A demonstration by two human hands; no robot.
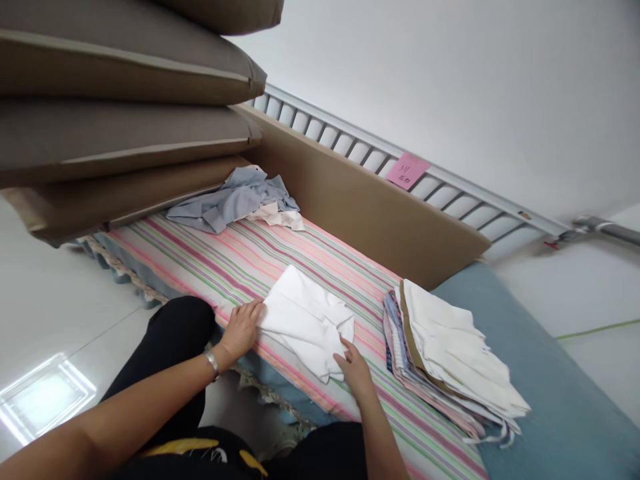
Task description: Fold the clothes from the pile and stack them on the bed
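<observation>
A white cloth garment (303,317), partly folded, lies on the striped bed sheet (210,257) in front of me. My left hand (243,331) grips its left edge, thumb side against the cloth; a metal bracelet circles that wrist. At the garment's right end my right hand (354,365) pinches a corner between thumb and fingers. Off to the right stands a stack of folded clothes (450,347), white on top, with brown, striped and pink layers beneath. Farther back rests a crumpled blue-grey garment (233,200) next to a crumpled off-white cloth (277,215).
Large brown cushions (125,130) are piled at the left. A brown board (370,207) runs along the back, before a white radiator (345,143) bearing a pink note (407,171). Blue bedding (545,373) extends at the right; glossy floor (65,320) shows at left.
</observation>
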